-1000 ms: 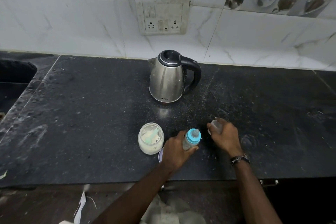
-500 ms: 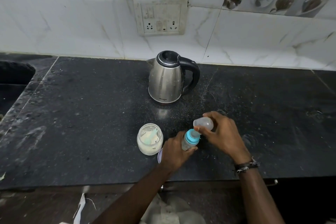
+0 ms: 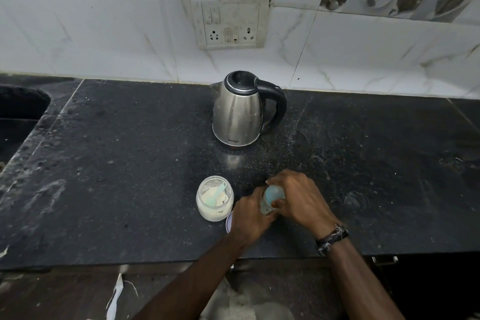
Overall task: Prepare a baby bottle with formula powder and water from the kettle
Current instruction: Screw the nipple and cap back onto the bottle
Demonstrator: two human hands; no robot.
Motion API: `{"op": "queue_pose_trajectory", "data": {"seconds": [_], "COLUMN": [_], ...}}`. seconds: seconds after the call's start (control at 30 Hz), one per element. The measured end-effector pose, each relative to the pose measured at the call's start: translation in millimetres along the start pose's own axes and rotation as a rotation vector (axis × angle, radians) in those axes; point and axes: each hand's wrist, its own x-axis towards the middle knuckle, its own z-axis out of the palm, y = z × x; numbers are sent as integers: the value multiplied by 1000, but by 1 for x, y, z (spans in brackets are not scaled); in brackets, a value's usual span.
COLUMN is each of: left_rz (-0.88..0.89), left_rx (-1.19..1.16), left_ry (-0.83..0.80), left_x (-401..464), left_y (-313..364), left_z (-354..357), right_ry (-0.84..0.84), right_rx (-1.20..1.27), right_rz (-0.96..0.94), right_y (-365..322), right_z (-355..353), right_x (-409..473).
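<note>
2 hands grip the baby bottle (image 3: 270, 200): left hand (image 3: 250, 217) closed round its body, right hand (image 3: 298, 196) over its top.

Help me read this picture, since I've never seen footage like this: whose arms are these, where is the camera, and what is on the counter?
No machine here: a person wears a camera on the head, looking down at their own two arms. On the dark counter stand a steel kettle near the wall and an open jar of formula powder with a scoop inside. The left hand grips the baby bottle low down, while the right hand covers its blue top. A pale lid peeks out beside the left hand.
</note>
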Motion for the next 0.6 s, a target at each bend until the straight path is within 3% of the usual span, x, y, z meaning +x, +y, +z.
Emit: {"op": "queue_pose_trajectory", "data": {"seconds": [0.6], "left_rz": [-30], "left_rx": [-30], "left_ry": [-26], "left_x": [-1], "left_y": [4], "left_z": [-3], "right_ry": [-74], "right_rx": [-212], "right_rz": [-23], "right_y": [-13], "right_z": [-1], "right_x": [-4]}}
